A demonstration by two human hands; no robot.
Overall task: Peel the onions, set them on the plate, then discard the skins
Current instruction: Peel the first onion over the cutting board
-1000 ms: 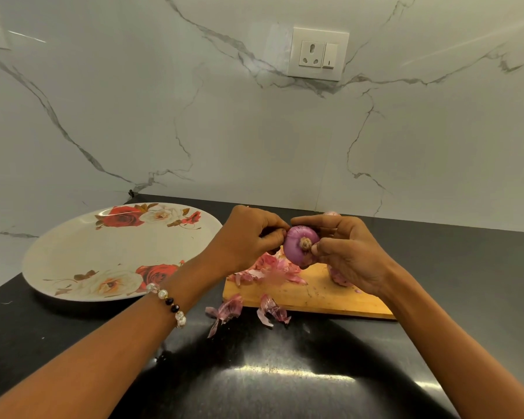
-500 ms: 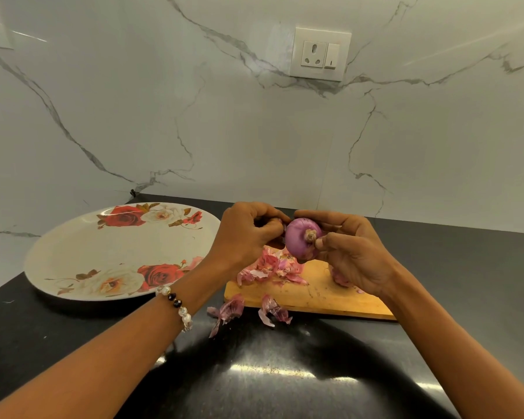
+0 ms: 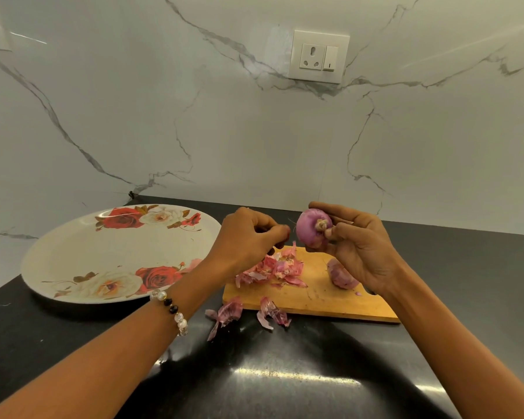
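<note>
My right hand (image 3: 364, 252) grips a purple onion (image 3: 309, 229) above the wooden cutting board (image 3: 315, 299), root end facing me and thumb beside the root. My left hand (image 3: 248, 240) hovers just left of the onion with curled fingers that seem to pinch a small dark scrap of skin. A second onion (image 3: 341, 276) lies on the board, partly hidden behind my right hand. Peeled pink skins (image 3: 273, 269) are heaped on the board's left part. The floral plate (image 3: 43, 255) sits to the left with no onions on it.
Two loose skin pieces (image 3: 227, 313) (image 3: 273, 314) lie on the black counter (image 3: 285, 373) in front of the board. A marble wall with a socket (image 3: 317, 55) rises behind the counter.
My right hand raised the onion and shifted it right. My left hand came away from the onion, leaving a small gap between them.
</note>
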